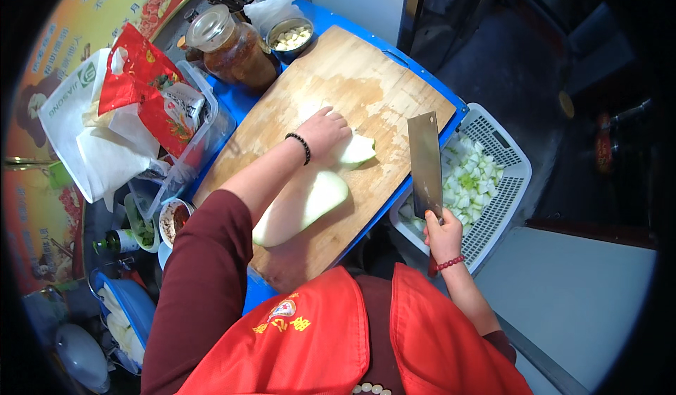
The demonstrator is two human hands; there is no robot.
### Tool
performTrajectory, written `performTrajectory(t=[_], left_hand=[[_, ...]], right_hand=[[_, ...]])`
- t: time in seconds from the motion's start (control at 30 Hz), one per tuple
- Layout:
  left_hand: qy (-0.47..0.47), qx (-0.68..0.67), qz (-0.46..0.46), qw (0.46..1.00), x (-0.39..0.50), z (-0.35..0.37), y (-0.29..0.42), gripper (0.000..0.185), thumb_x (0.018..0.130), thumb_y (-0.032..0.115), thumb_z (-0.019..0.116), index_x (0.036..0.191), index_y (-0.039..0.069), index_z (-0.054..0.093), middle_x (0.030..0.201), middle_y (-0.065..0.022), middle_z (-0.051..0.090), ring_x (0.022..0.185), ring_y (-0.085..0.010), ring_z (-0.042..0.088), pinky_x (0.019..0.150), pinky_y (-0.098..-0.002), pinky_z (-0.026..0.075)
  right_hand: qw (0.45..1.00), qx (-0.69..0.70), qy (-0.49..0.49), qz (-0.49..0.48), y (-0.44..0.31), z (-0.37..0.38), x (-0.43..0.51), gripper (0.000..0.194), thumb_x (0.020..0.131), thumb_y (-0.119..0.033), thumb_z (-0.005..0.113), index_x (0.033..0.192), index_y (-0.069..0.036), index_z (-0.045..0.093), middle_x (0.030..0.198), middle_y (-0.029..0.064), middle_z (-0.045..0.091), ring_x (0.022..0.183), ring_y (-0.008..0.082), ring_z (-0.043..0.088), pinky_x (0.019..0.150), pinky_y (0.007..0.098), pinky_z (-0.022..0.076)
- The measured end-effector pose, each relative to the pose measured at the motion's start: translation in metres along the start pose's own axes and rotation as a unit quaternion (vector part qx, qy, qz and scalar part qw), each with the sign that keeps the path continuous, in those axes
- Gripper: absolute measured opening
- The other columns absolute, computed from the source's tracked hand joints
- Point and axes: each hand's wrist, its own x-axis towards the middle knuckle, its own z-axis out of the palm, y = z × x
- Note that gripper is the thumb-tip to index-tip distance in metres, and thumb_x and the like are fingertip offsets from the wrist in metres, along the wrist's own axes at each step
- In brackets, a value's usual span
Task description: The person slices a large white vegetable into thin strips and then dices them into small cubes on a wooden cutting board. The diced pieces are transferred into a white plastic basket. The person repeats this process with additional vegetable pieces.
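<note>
My left hand [323, 132], with a black bead bracelet at the wrist, rests on a pale green-edged piece of gourd or melon [358, 150] on the wooden cutting board [369, 86]. A larger pale piece of the same vegetable [306, 205] lies on the board below it, nearer my body. In my right hand [444, 235] is a cleaver [425, 162], its broad blade pointing away from me over the board's right edge. Beneath the cleaver, a white plastic basket [520, 157] holds many cut pale green chunks [472, 181]. My left fingertips are partly hidden by the hand.
A glass jar [237, 52] and a metal bowl of pale pieces [289, 37] stand behind the board. At left are a clear plastic bin [211, 125] with bags, a small bowl of red sauce [175, 219] and a blue basin [132, 300]. A blue table edge [369, 220] borders the board.
</note>
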Motion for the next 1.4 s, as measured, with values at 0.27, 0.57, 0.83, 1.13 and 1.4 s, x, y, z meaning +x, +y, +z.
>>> performTrajectory(t=[0.27,0.57,0.83,1.13,1.4], left_hand=[[0.024,-0.048,-0.092,0.994,0.005,0.002,0.024,0.051,0.069,0.032,0.074,0.112,0.008,0.059,0.098,-0.0105,0.065,0.104,-0.0265,0.063,0.102,-0.0378,0.042],[-0.062,-0.032,-0.093,0.993,0.012,-0.001,0.039,0.068,0.054,0.033,0.082,0.109,0.004,0.054,0.098,-0.0128,0.065,0.106,-0.0289,0.059,0.112,-0.04,0.031],[0.145,-0.112,-0.216,0.959,0.043,0.005,0.045,0.064,0.059,0.031,0.077,0.113,0.003,0.055,0.101,-0.0179,0.063,0.108,-0.0337,0.057,0.113,-0.0455,0.031],[-0.006,-0.061,-0.209,0.976,0.044,-0.009,-0.002,0.105,0.05,0.045,0.093,0.141,0.024,0.045,0.148,-0.0101,0.042,0.146,-0.0317,0.03,0.113,-0.0657,0.024],[0.039,-0.206,-0.222,0.952,0.036,-0.006,-0.021,0.045,0.077,0.02,0.076,0.119,0.012,0.064,0.117,-0.0103,0.063,0.111,-0.0273,0.061,0.096,-0.0377,0.048]], right_hand=[[1.0,-0.007,-0.014,0.001,0.001,0.001,0.005,0.014,0.095,-0.017,0.064,0.09,-0.005,0.067,0.058,-0.0021,0.055,0.044,0.0069,0.049,0.042,0.025,0.0401],[0.999,-0.03,-0.016,-0.034,0.01,-0.004,0.013,0.016,0.093,-0.017,0.065,0.086,-0.002,0.066,0.056,-0.0009,0.053,0.047,0.008,0.049,0.046,0.0289,0.0395],[1.0,-0.018,-0.008,-0.021,0.013,-0.014,0.016,0.017,0.093,-0.016,0.065,0.086,-0.001,0.067,0.055,-0.0013,0.053,0.046,0.0079,0.049,0.046,0.0287,0.0391],[0.996,-0.074,0.018,-0.056,0.013,-0.022,0.032,0.017,0.091,-0.019,0.066,0.095,-0.003,0.07,0.056,0.0055,0.055,0.048,0.0136,0.053,0.05,0.0334,0.0425],[0.988,-0.123,-0.018,-0.091,0.007,-0.02,0.047,0.022,0.09,-0.02,0.068,0.107,-0.007,0.072,0.062,0.0127,0.061,0.052,0.0226,0.058,0.053,0.0358,0.0449]])
